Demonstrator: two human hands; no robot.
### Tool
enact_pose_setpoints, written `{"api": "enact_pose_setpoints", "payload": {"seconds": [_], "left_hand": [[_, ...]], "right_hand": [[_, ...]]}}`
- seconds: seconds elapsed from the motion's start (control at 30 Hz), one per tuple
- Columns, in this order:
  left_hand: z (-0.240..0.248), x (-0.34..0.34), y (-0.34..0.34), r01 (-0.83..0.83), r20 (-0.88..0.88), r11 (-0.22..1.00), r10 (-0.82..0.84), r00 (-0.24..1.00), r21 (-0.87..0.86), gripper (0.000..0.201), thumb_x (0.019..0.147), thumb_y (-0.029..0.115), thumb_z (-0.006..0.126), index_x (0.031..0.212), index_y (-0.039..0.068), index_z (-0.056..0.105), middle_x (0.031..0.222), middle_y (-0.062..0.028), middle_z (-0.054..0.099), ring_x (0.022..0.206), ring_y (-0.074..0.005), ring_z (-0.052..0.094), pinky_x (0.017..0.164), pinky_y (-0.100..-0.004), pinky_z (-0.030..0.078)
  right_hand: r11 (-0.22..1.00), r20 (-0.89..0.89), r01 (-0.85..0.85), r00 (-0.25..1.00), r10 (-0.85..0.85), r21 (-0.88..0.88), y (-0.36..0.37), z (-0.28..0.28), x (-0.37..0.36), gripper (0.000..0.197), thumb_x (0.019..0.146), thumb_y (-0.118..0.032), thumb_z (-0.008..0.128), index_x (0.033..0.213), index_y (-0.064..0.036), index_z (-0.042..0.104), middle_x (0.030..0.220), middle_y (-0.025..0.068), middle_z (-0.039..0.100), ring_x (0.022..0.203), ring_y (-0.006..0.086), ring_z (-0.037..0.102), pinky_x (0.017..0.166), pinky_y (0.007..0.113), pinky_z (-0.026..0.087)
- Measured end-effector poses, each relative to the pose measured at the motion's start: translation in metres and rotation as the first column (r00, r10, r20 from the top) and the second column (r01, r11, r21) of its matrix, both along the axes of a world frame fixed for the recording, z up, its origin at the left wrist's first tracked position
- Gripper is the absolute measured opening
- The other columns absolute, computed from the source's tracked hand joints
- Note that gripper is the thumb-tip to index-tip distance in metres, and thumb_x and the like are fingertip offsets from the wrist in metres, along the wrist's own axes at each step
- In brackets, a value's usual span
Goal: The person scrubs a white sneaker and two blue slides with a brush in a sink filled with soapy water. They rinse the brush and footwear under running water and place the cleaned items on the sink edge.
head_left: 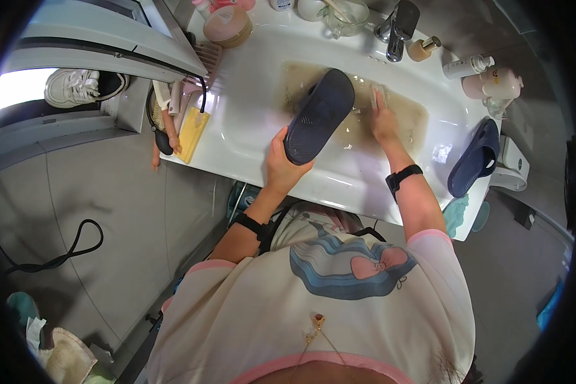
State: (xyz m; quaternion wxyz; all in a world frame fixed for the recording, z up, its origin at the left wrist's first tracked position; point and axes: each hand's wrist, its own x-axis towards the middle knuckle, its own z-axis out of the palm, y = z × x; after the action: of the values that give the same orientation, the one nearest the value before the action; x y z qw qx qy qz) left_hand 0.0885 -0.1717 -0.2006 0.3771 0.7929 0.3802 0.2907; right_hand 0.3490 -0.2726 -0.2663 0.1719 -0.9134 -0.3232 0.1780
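Observation:
My left hand point(283, 163) is closed round one end of a dark navy slide slipper point(323, 115), which it holds tilted above the white sink point(246, 89). A bit of the strap shows along the slipper's left edge. Murky brown water point(397, 118) with light specks lies in the basin below. At the right part of the water, my right hand point(384, 123) grips a small pale object point(375, 96); its kind is hard to make out. A second navy slipper point(475, 157) rests on the sink's right rim, beside a teal cloth point(456, 214).
A dark faucet point(400, 29) stands at the back rim near a glass bowl point(347, 18), a foundation bottle point(422, 49) and pump bottles point(493, 83). Combs and a yellow packet point(192, 134) crowd the left rim. A white sneaker point(73, 89) sits further left.

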Motion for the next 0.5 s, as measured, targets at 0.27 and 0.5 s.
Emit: {"api": "enact_pose_setpoints", "payload": {"seconds": [0.27,0.5], "left_hand": [[0.001,0.003,0.0,0.01,-0.005,1.0,-0.01,1.0,0.007,0.08,0.051,0.015,0.083,0.12,0.003,0.045,0.107,-0.0143,0.056,0.098,-0.0297,0.056,0.085,-0.0364,0.046],[0.001,0.002,0.001,0.015,-0.008,1.0,-0.015,1.0,0.026,0.079,0.051,0.016,0.084,0.118,0.0,0.045,0.106,-0.015,0.056,0.096,-0.0306,0.056,0.083,-0.0365,0.046]], "right_hand": [[0.889,-0.12,-0.295,0.927,0.355,0.35,0.009,0.057,-0.109,0.051,0.09,-0.023,0.048,0.137,-0.0352,0.033,0.093,0.0268,0.055,0.073,0.0409,0.059,0.067,0.047,0.05],[0.947,0.213,-0.31,0.934,0.288,0.08,0.058,0.019,-0.034,0.047,0.091,-0.022,0.041,0.138,-0.0261,0.032,0.079,0.0244,0.057,0.069,0.0401,0.06,0.062,0.047,0.05]]}}
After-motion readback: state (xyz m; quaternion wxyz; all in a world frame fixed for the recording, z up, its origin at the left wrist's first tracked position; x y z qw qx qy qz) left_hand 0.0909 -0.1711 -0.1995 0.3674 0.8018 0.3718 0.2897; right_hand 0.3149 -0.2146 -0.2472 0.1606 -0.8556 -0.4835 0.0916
